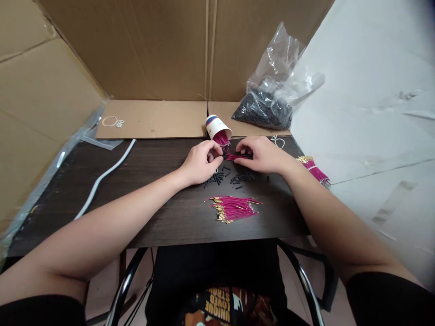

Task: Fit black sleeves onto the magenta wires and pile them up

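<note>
A small bundle of magenta wires [231, 156] with black ends at its left spans the space between my hands. My left hand [201, 162] pinches it near those black ends. On the opposite end, the fingers of my right hand [261, 155] are closed around the wires, partly hiding them. Short black tubes [243, 177] lie scattered on the table just below both hands. Nearer to me is a loose pile of magenta wires with gold tips [234, 208]. Behind the hands, a tipped paper cup [215, 126] holds more magenta wires, their ends sticking out.
A transparent bag of black tubes [263, 108] leans at the back right. A banded wire bundle [314, 170] lies at the table's right edge. White rings [279, 143] are near the right hand. A pale flexible tube [105, 177] curves across the left side. Cardboard walls [136, 50] rise behind.
</note>
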{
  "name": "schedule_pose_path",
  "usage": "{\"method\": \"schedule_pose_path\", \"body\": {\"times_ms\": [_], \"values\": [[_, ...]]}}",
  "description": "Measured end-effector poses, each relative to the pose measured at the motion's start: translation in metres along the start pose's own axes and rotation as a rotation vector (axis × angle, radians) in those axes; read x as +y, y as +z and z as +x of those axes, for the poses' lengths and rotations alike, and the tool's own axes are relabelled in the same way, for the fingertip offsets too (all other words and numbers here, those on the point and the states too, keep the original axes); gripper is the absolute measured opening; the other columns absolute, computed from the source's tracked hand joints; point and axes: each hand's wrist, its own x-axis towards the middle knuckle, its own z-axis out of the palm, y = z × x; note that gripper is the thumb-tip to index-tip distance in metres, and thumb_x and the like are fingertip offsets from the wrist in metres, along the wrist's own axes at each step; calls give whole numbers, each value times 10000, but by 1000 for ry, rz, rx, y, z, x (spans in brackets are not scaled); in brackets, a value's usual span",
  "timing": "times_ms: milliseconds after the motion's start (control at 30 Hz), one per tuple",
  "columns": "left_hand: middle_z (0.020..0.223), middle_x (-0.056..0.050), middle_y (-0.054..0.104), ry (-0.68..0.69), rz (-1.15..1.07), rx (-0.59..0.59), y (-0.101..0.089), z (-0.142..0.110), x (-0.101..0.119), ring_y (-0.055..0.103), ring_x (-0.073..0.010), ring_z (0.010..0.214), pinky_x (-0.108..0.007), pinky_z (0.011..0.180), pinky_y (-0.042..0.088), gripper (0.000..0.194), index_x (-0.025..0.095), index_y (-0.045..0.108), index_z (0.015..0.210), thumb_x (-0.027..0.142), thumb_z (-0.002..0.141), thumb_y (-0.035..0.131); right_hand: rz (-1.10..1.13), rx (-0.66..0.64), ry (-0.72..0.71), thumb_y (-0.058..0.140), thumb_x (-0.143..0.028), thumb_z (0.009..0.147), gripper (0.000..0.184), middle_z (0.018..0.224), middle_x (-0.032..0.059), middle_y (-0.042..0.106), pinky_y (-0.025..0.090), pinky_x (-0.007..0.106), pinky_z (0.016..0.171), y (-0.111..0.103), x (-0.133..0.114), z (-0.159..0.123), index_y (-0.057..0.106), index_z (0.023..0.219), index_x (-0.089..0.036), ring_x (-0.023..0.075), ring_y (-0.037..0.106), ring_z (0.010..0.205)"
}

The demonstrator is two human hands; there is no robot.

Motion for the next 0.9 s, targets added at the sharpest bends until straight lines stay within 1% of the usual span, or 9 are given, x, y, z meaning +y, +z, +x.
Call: {"method": "schedule_pose_path", "body": {"times_ms": [100,233,367,467,600,733,900], "values": [[975,-48,725,-7,10,-7,-1,0,1,587,-143,728,-323,729,482,94,188,681,980,166,936,761,5,-43,-9,856,-334,990,185,1023,88,783,507,384,833,0,1,1,752,1042,-189,246,696,908],[984,-50,727,5,14,-6,0,0,1,579,-141,720,-324,722,480,90,188,684,979,170,936,761,-43,-78,-11,764,-264,1070,109,990,81,754,487,378,862,6,-3,3,726,1002,-188,237,666,907],[975,-50,727,10,-3,10,0,0,2,575,-141,722,-323,720,479,88,185,686,971,166,933,763,-247,-125,3,660,-232,1138,153,1048,141,757,475,423,917,14,-8,4,703,1001,-178,308,663,1033],[962,-49,727,5,-3,26,0,0,1,578,-143,728,-321,721,479,80,183,691,968,153,932,755,-403,-167,0,563,-240,1188,210,1124,201,758,470,454,926,17,-15,3,719,1093,-134,354,665,1088],[956,-52,727,1,-6,55,0,0,1,583,-145,732,-324,725,482,75,180,694,966,150,930,752,-508,-180,15,483,-199,1190,267,1187,234,749,448,465,910,19,-27,1,724,1218,-88,377,667,1111],[940,-50,728,-14,2,57,1,0,2,581,-147,728,-322,718,480,77,181,696,962,148,927,757,-567,-204,42,438,-169,1169,308,1228,254,739,410,453,885,22,-36,1,712,1262,-65,377,655,1105],[952,-45,728,13,-13,66,1,1,2,567,-133,705,-319,710,474,88,173,694,952,122,924,760,-582,-219,76,407,-127,1150,322,1270,262,726,397,451,894,26,-38,3,688,1294,-69,381,647,1116]]}}
